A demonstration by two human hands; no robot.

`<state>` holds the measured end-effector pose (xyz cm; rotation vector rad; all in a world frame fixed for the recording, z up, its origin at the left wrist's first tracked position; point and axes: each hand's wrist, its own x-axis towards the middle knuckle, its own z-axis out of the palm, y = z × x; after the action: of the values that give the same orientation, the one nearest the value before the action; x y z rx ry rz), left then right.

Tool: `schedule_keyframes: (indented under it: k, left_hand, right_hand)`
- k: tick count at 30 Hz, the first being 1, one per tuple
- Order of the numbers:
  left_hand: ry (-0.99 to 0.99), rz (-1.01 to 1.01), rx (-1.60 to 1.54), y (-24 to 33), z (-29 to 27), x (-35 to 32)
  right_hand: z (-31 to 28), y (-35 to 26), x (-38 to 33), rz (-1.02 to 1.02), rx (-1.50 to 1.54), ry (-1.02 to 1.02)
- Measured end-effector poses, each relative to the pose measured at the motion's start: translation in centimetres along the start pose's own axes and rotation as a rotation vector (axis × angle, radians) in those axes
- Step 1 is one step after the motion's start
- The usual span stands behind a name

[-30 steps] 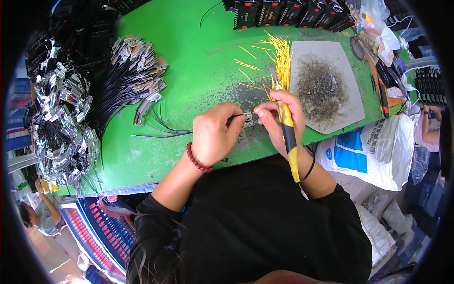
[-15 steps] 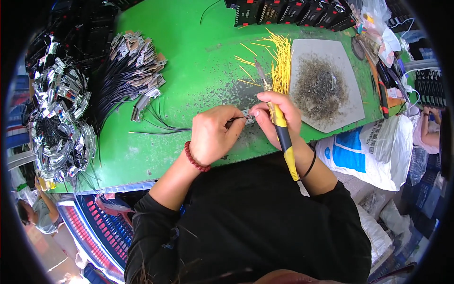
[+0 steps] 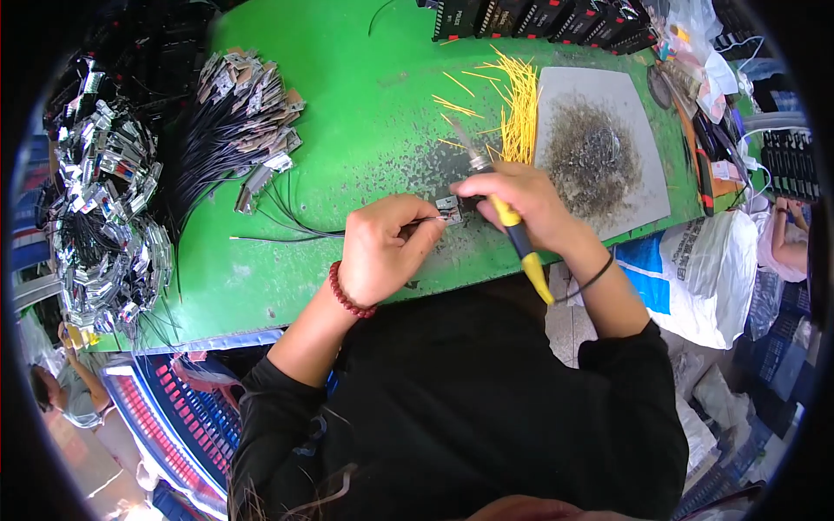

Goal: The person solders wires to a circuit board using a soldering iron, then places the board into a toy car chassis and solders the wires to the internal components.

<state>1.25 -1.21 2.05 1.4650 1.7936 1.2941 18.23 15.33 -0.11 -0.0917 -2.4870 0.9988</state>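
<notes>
Black insulated wires (image 3: pixel 304 229) disappear beneath a bare left hand (image 3: pixel 378 245), whose fingers cover one end of a small silver metal plate (image 3: pixel 448 208), its details too tiny to tell, toward 1 o'clock of centre. A bare right hand (image 3: pixel 537 205) hides part of a yellow-and-black pen-shaped tool (image 3: pixel 519 241), its tip blurred. At 1 o'clock the upper edge cuts a row of black rectangular boxes (image 3: pixel 547 19); at 6 o'clock the lower edge crops a black-clothed torso (image 3: pixel 486 408).
</notes>
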Motion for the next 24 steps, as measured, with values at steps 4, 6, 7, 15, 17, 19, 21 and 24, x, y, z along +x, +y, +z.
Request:
schedule_keyframes:
  k: [4,6,7,15,17,19,21,24]
  left_hand:
    - [-0.007,-0.017,0.007,0.2,-0.1,-0.6]
    - [0.005,0.018,0.008,0.0,0.0,-0.7]
    - [0.016,0.052,0.009,-0.1,0.0,-0.9]
    - [-0.078,0.072,0.185,-0.9,1.4,-0.4]
    - [-0.035,0.092,0.236,-1.4,2.1,-0.3]
    - [-0.063,0.062,0.238,-1.5,2.2,-0.2]
    - [-0.054,0.077,0.27,-1.8,2.2,-0.1]
    - [-0.036,0.079,0.249,-2.0,2.5,-0.1]
  right_hand:
    - [1.0,0.3,1.3,-0.135,-0.102,-0.231]
    - [0.8,0.1,1.7,-0.135,-0.117,-0.252]
    - [0.6,0.0,1.8,-0.122,-0.119,-0.262]
    - [4.5,-1.8,-0.4,0.012,-0.328,0.1]
    - [5.1,-2.3,-0.5,0.082,-0.367,0.208]
    - [4.8,-2.6,-0.4,0.104,-0.316,0.206]
    - [4.5,-2.7,-1.0,0.18,-0.186,0.229]
    - [3.5,-2.9,-3.5,0.309,0.086,0.42]
